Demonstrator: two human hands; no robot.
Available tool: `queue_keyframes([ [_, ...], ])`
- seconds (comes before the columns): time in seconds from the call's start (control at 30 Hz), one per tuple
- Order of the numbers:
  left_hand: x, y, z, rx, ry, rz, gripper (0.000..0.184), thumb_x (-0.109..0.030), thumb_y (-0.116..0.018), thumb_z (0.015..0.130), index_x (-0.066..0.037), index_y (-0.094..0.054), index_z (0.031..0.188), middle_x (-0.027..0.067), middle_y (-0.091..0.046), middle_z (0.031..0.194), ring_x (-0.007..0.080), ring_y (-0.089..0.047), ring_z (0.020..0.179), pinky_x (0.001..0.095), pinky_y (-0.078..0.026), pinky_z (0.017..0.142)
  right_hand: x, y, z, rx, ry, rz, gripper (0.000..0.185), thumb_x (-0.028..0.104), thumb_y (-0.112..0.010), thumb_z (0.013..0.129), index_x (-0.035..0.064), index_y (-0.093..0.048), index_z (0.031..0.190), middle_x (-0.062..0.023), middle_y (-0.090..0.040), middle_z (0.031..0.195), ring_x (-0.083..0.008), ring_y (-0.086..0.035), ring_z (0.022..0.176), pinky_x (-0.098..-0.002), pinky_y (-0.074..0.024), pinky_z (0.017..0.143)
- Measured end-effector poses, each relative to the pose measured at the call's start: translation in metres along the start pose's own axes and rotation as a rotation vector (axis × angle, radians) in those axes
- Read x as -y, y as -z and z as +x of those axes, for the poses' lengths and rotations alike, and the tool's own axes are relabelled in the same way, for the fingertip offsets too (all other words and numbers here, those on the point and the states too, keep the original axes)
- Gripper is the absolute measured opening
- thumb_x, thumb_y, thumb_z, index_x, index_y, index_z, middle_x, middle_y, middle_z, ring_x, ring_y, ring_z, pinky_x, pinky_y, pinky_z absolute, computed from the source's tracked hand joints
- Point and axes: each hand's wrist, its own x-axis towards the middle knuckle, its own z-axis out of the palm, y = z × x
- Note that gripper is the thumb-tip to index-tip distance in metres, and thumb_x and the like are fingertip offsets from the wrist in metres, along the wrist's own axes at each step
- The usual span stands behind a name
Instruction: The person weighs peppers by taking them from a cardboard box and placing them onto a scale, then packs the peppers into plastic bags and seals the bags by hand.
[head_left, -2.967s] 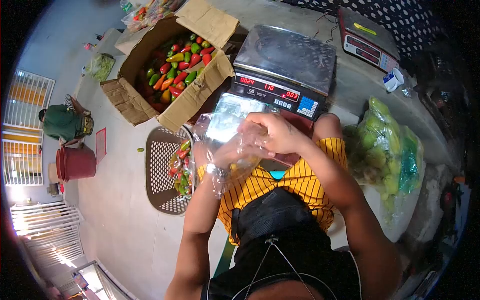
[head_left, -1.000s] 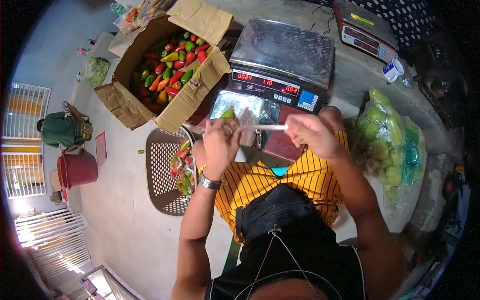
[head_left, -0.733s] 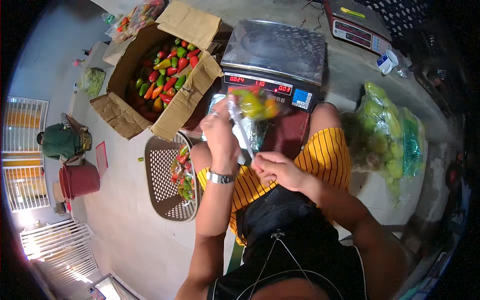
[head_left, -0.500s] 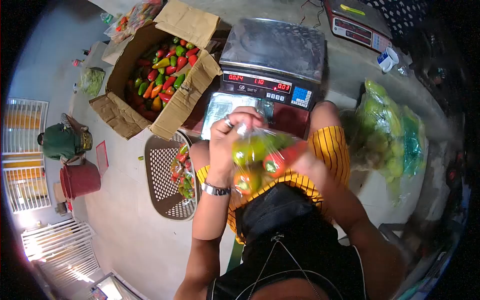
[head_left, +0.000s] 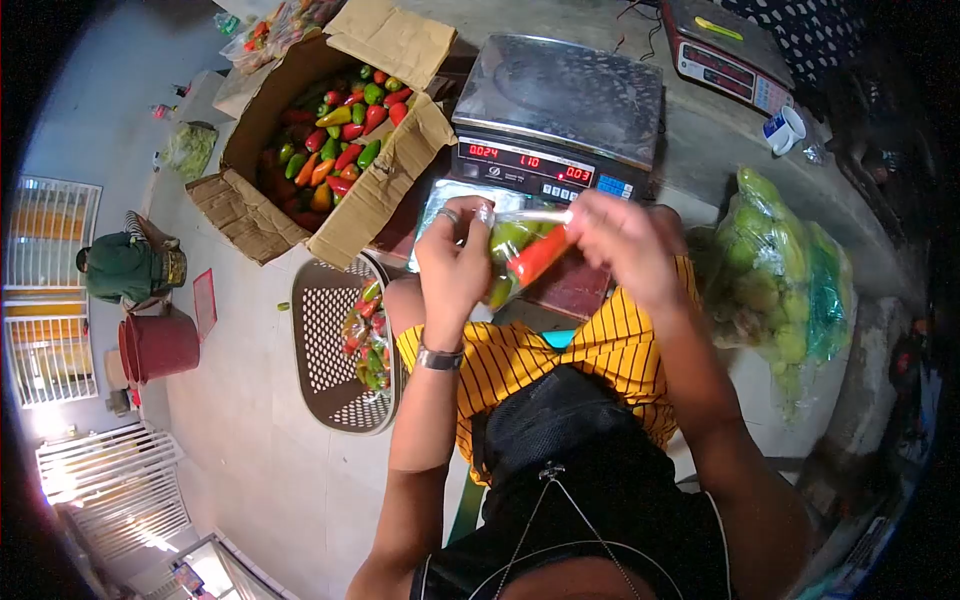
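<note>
A clear plastic bag of peppers (head_left: 525,256), with green ones and a red one showing, hangs between my hands above my lap. My left hand (head_left: 450,265), wearing a ring and a wrist band, pinches the bag's left top corner. At the opposite corner, the fingers of my right hand (head_left: 622,245) are closed on the plastic, slightly blurred. Just beyond the bag stands a digital scale (head_left: 560,100) with a bare metal plate and red digits lit. A stack of clear plastic bags (head_left: 448,196) lies in front of it, partly covered by my left hand.
An open cardboard box (head_left: 240,215) of mixed peppers is at the left of the scale. Below it stands a plastic basket (head_left: 318,340) with bagged peppers. Large bags of green produce (head_left: 765,265) lie right. A second scale (head_left: 725,60) and mug (head_left: 783,129) are behind. A person (head_left: 125,265) is far left.
The bag has risen and moved away from my body, toward the scale. My right hand has come up from beside the peppers to the bag's top edge.
</note>
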Motion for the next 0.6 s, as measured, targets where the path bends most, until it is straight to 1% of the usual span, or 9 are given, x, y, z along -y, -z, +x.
queue_keyframes([
  [0.07,-0.016,-0.012,-0.003,-0.089,0.035,0.341,0.015,-0.014,-0.064,0.099,-0.002,-0.071,0.100,-0.0005,-0.064,0.073,0.0034,-0.047,0.061,0.0255,-0.038,0.051,-0.008,-0.029,-0.022,0.189,0.012,0.030,0.025,0.027,-0.054,0.107,0.0035,-0.062,0.105,0.0002,-0.060,0.094,-0.0067,-0.055,0.083,-0.0249,-0.0464,0.072],
  [0.17,-0.005,-0.025,-0.003,0.021,0.020,-0.103,0.012,-0.012,-0.063,0.098,-0.002,-0.069,0.100,0.0045,-0.068,0.074,0.0081,-0.058,0.057,0.0255,-0.043,0.051,-0.047,-0.065,-0.043,0.300,-0.187,0.512,0.029,0.031,-0.050,0.109,0.0068,-0.057,0.094,0.0068,-0.038,0.071,-0.0033,-0.034,0.059,-0.0225,-0.0323,0.055],
  [0.2,-0.022,-0.026,-0.008,0.169,0.268,-0.525,0.008,-0.010,-0.063,0.099,-0.004,-0.068,0.099,0.0019,-0.067,0.084,0.0075,-0.060,0.062,0.0222,-0.044,0.053,-0.059,-0.060,-0.042,0.419,-0.274,0.691,0.027,0.031,-0.053,0.107,0.0071,-0.058,0.095,0.0072,-0.039,0.072,-0.0042,-0.035,0.060,-0.0225,-0.0330,0.056],
  [0.27,-0.034,-0.021,-0.017,0.317,0.333,-0.698,0.006,-0.008,-0.064,0.100,-0.004,-0.067,0.098,0.0018,-0.067,0.090,0.0082,-0.064,0.073,0.0225,-0.049,0.063,-0.086,-0.050,-0.039,0.334,-0.400,0.724,0.024,0.030,-0.054,0.107,0.0091,-0.053,0.094,0.0039,-0.039,0.072,-0.0084,-0.035,0.059,-0.0277,-0.0323,0.059],
  [0.33,-0.016,-0.004,-0.014,0.476,0.104,-0.720,0.005,-0.006,-0.065,0.099,-0.001,-0.066,0.097,0.0028,-0.069,0.092,0.0097,-0.066,0.084,0.0248,-0.052,0.076,-0.112,-0.027,-0.024,0.455,-0.310,0.922,0.023,0.031,-0.054,0.106,0.0089,-0.057,0.101,0.0012,-0.051,0.077,-0.0101,-0.048,0.065,-0.0276,-0.0416,0.065],
  [0.4,-0.012,0.009,-0.011,0.502,0.147,-0.598,0.003,-0.003,-0.065,0.098,-0.001,-0.067,0.099,0.0038,-0.072,0.097,0.0098,-0.066,0.086,0.0251,-0.051,0.078,-0.109,-0.008,-0.021,-0.087,-0.195,0.748,0.024,0.029,-0.058,0.102,0.0068,-0.064,0.111,-0.0019,-0.068,0.107,-0.0137,-0.064,0.105,-0.0296,-0.0531,0.090],
  [0.43,-0.008,0.012,-0.009,0.434,0.143,-0.460,0.004,-0.003,-0.066,0.097,0.000,-0.068,0.098,0.0039,-0.073,0.093,0.0099,-0.066,0.083,0.0255,-0.051,0.074,-0.111,0.030,-0.001,0.245,-0.033,0.537,0.025,0.029,-0.057,0.104,0.0056,-0.065,0.104,0.0006,-0.065,0.100,-0.0107,-0.061,0.097,-0.0272,-0.0513,0.081],
  [0.47,-0.004,0.012,-0.005,0.364,0.136,-0.323,0.004,-0.003,-0.066,0.097,0.001,-0.068,0.098,0.0039,-0.073,0.089,0.0100,-0.066,0.079,0.0259,-0.051,0.071,-0.082,0.034,0.004,0.000,-0.046,0.367,0.026,0.029,-0.057,0.105,0.0056,-0.065,0.099,0.0042,-0.058,0.083,-0.0056,-0.054,0.074,-0.0212,-0.0430,0.066],
  [0.6,0.003,-0.016,-0.005,0.018,-0.032,0.228,0.012,-0.012,-0.069,0.093,0.000,-0.070,0.095,0.0079,-0.072,0.073,0.0092,-0.065,0.064,0.0252,-0.048,0.058,-0.021,0.004,-0.012,0.088,0.007,0.186,0.022,0.025,-0.056,0.105,0.0073,-0.066,0.095,0.0055,-0.060,0.082,-0.0022,-0.045,0.065,-0.0197,-0.0333,0.057],
])
